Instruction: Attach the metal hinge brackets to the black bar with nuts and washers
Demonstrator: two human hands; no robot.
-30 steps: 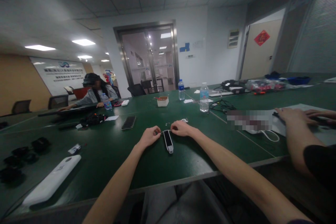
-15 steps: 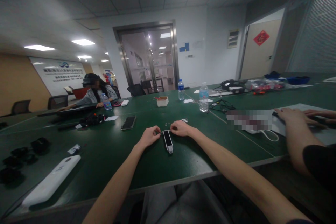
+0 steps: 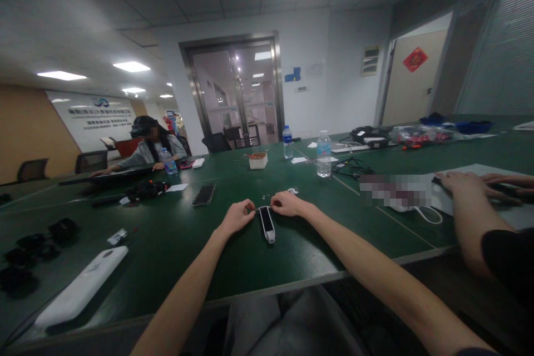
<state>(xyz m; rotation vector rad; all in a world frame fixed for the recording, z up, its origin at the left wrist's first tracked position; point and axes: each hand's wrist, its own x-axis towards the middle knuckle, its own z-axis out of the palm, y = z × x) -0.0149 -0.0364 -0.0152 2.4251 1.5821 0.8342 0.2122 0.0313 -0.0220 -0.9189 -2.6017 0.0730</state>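
A slim white casing with a long black inner face (image 3: 267, 222) lies lengthwise in front of me on the green table (image 3: 233, 267). My left hand (image 3: 238, 216) rests at the left of its far end, thumb and fingertips pinched together. On the opposite side, my right hand (image 3: 286, 204) is also pinched closed beside that far end. Whatever sits between the fingertips of either hand is too small to make out. Tiny light-coloured bits (image 3: 266, 197) lie just beyond the casing, and a small white part (image 3: 293, 191) is behind my right hand.
A phone-like dark slab (image 3: 204, 194) lies left, with a large white device (image 3: 83, 286) nearer. Farther back stand a small box (image 3: 258, 161) and water bottles (image 3: 324, 154). At right, another person's hands (image 3: 471, 186) rest over a laptop-like surface; another person (image 3: 154, 144) sits far left.
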